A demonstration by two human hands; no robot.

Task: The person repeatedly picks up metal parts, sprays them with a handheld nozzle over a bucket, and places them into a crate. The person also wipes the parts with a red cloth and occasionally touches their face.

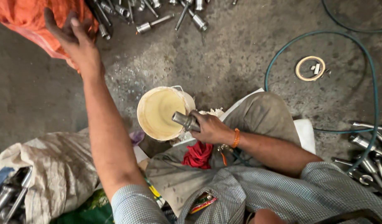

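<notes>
My right hand (211,127) grips a short metal cylinder part (185,120), its end poised over the rim of a round white tub (146,120) filled with pale yellow grease. My left hand (77,41) is stretched far forward to the upper left, fingers spread, touching an orange woven sack (20,16). Just beyond that hand lies a heap of metal rod parts (151,18) on the concrete floor. A red rag (198,155) rests on my lap below the right hand.
A green hose (367,54) loops across the floor at right, around a tan ring (310,68). More metal rod parts (371,153) lie at the right edge. A dirty white sack (58,166) with metal parts sits at lower left.
</notes>
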